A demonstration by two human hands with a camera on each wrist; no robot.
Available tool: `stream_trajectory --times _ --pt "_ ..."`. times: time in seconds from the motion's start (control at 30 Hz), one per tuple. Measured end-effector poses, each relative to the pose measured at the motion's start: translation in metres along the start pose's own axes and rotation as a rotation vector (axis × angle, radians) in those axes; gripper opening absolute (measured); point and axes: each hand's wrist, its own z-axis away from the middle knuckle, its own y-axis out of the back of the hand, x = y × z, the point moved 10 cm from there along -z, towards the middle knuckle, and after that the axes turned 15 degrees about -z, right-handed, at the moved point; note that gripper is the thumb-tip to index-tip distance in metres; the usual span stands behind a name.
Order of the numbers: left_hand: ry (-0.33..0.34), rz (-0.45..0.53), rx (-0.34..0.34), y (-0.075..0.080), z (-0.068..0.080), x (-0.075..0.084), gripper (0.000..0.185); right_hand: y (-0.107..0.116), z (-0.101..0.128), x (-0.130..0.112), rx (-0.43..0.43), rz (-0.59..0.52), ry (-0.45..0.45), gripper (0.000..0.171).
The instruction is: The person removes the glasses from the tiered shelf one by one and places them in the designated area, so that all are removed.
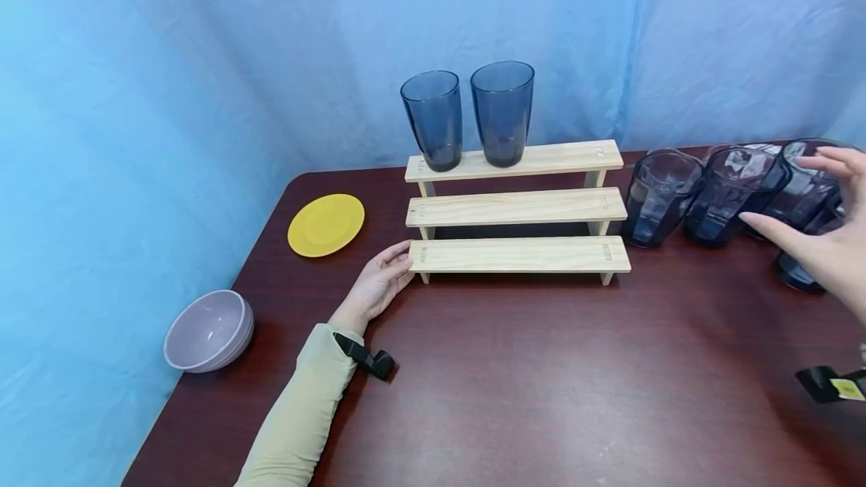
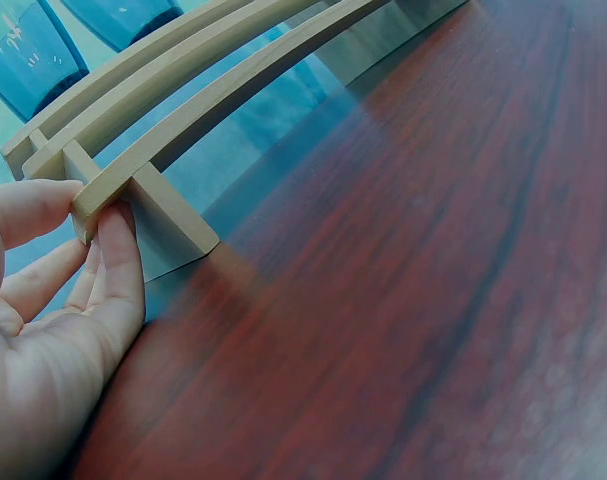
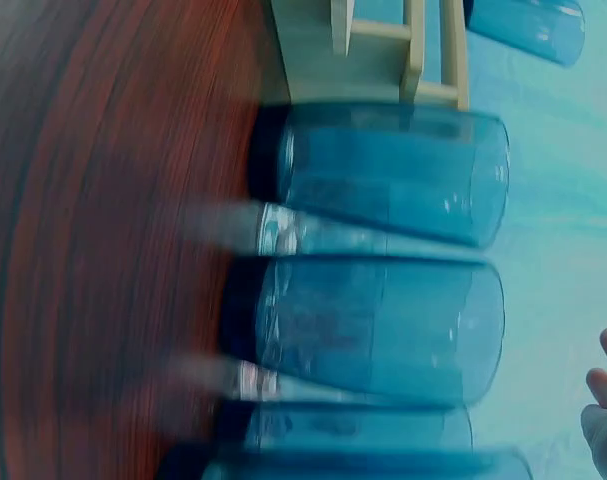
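A three-tier wooden rack (image 1: pixel 517 209) stands at the back of the table. Two blue-tinted glasses, a left one (image 1: pixel 436 122) and a right one (image 1: pixel 502 115), stand upright on its top tier. My left hand (image 1: pixel 375 284) pinches the left end of the lowest tier, thumb above and fingers below, as the left wrist view shows. On the right, my right hand (image 1: pixel 835 224) is raised with thumb and fingers spread apart, holding nothing. It is nearest to several blue glasses (image 1: pixel 731 190) standing upright beside the rack. Part of that hand is cut off by the frame edge.
A yellow plate (image 1: pixel 326 225) lies left of the rack. Farther left, a pale purple bowl (image 1: pixel 208 331) sits by the table's edge. Blue cloth (image 1: pixel 271 43) hangs behind and at the left. The dark wooden table (image 1: pixel 541 374) stretches out in front.
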Motion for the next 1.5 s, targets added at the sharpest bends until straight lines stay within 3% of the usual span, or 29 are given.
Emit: stream_trajectory --times 0.07,0.27,0.4,0.77,1.0,1.2,1.5 --pt "-0.004 -0.006 -0.002 0.000 0.000 0.001 0.052 -0.010 -0.001 -0.002 -0.022 -0.057 -0.011 0.069" --pt "-0.010 -0.023 -0.001 0.000 0.000 0.002 0.052 -0.042 -0.006 -0.019 -0.101 -0.042 -0.021 0.083" --pt "-0.008 -0.009 -0.002 -0.001 0.000 0.001 0.052 -0.055 -0.016 -0.028 -0.101 -0.135 -0.003 0.082" --pt "-0.012 -0.007 -0.010 -0.002 -0.001 0.002 0.052 -0.105 -0.048 -0.031 -0.158 -0.300 -0.150 0.079" --pt "0.000 -0.011 -0.005 0.000 0.000 0.000 0.052 -0.153 -0.066 -0.037 -0.299 -0.395 -0.273 0.086" --pt "0.000 -0.003 -0.004 -0.001 0.000 0.001 0.053 -0.182 -0.079 -0.041 -0.401 -0.402 -0.332 0.095" --pt "-0.001 -0.009 -0.004 0.003 -0.001 0.002 0.053 -0.224 -0.088 -0.048 -0.470 -0.400 -0.356 0.105"
